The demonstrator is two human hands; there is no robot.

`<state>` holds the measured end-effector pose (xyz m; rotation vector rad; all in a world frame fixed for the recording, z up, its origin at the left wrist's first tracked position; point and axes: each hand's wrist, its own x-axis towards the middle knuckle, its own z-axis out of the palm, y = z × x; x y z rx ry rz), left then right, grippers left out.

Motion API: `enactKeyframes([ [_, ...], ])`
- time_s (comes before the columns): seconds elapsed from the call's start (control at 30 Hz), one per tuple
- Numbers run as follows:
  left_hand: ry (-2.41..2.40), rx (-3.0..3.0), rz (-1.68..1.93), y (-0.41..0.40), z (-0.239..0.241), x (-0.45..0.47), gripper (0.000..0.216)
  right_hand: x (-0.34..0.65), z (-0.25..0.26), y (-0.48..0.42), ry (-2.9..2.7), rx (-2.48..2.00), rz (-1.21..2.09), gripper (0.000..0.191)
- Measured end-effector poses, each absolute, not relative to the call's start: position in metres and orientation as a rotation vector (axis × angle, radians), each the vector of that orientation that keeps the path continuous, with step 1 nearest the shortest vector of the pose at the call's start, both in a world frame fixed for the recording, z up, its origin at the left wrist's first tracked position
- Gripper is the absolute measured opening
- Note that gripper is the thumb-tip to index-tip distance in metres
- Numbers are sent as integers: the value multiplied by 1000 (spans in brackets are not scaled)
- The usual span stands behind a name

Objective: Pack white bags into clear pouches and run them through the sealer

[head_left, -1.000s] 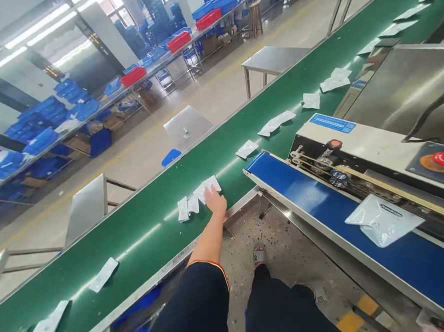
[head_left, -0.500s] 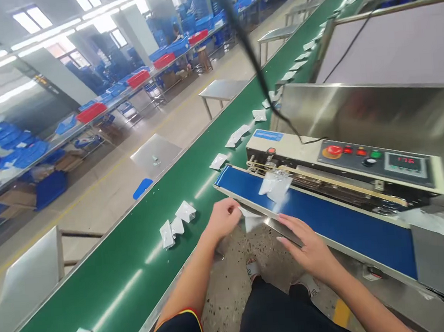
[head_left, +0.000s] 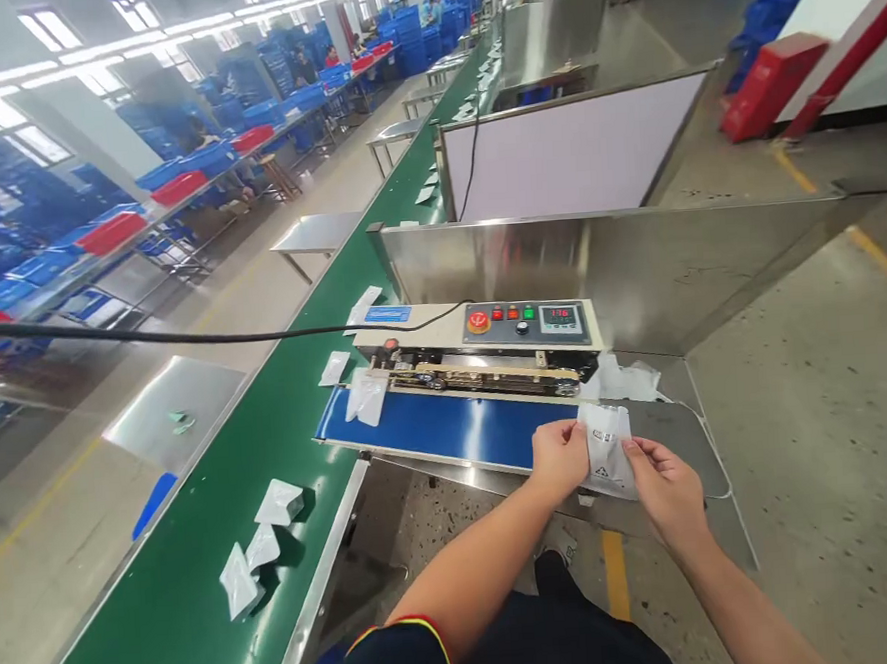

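Both hands are gripping one white pouch (head_left: 607, 450) just in front of the sealing machine (head_left: 489, 344): left hand (head_left: 560, 457) pinching its left edge, right hand (head_left: 664, 484) its right edge. The pouch is looking light, limp and slick; edge grips are suiting it best.

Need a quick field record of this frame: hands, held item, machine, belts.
left hand: left hand grips the left edge of the white pouch
right hand: right hand grips the pouch's right edge
pouch: held upright over the machine's outfeed end, printed side toward the camera
machine: sealer, red digits lit on its control panel
blue belt: blue belt carries one bag at its left end
green conveyor: green conveyor with three loose bags in a cluster
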<state>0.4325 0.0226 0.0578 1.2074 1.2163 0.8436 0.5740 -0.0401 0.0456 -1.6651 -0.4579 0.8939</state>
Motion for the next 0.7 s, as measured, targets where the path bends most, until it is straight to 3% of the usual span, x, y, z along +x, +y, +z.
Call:
enactKeyframes([
  [0.3, 1490, 903, 755, 82, 26, 480, 43, 626, 17, 16, -328, -1740, 953, 52],
  [0.6, 1389, 766, 941, 75, 13, 400, 38, 577, 36, 34, -514, -1720, 1275, 34],
  [0.7, 1447, 707, 1096, 61, 9, 333, 33, 580, 41, 4, -620, -1753, 1286, 39],
])
